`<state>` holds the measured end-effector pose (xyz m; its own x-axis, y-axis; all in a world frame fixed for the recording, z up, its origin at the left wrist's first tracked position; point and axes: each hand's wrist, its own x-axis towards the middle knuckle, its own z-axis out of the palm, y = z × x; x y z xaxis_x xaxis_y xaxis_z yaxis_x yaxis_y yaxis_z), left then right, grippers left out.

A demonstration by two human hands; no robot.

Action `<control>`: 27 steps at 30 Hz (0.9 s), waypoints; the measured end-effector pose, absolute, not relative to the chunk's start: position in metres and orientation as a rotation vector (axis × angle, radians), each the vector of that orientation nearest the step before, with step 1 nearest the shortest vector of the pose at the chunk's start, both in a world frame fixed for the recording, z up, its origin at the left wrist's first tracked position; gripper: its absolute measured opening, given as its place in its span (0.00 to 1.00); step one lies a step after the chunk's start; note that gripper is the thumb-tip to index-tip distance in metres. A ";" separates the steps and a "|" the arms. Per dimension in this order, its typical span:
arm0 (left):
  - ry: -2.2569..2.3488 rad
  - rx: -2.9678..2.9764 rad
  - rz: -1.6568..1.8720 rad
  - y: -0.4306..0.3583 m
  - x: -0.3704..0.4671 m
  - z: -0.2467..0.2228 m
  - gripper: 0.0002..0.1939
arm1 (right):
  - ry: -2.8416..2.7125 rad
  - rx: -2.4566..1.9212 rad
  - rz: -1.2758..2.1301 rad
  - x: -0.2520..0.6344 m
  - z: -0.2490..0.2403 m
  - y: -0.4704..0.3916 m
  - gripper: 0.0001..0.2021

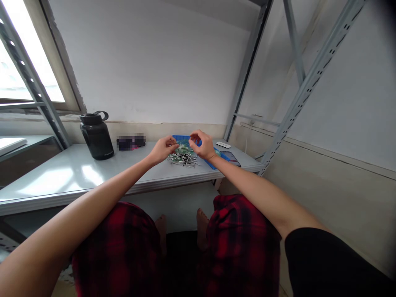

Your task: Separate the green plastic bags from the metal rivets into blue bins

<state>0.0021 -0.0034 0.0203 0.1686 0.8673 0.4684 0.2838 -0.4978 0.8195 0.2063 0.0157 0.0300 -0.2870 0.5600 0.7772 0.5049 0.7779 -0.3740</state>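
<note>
Over the shelf top, my left hand [163, 150] has its thumb and fingers drawn together in a pinch. Whatever lies between those fingertips is too small to make out. Facing it from the right, my right hand [203, 145] is curled with thumb and fingertips close together; its contents, if any, cannot be made out. Below and between the hands lies a loose pile of thin metal pieces [183, 160], like rivets or nails. Greenish clear plastic [185, 145] lies behind the pile. A blue tray [180, 137] shows at the back, partly hidden by my right hand.
A black bottle [97, 138] stands at the left, near a blurred dark item [130, 142]. To the right are a white computer mouse [223, 144] and a flat dark-screened device [231, 158]. Grey metal shelf posts [252, 66] rise around the shelf top [148, 175].
</note>
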 end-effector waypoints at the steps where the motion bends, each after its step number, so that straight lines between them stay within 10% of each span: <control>1: 1.084 1.884 1.330 -0.002 0.002 0.020 0.15 | -1.931 -0.809 0.046 0.207 0.030 0.015 0.10; 27: 1.071 1.768 1.193 -0.008 0.003 0.021 0.17 | -2.174 -0.865 0.059 0.216 0.037 0.022 0.11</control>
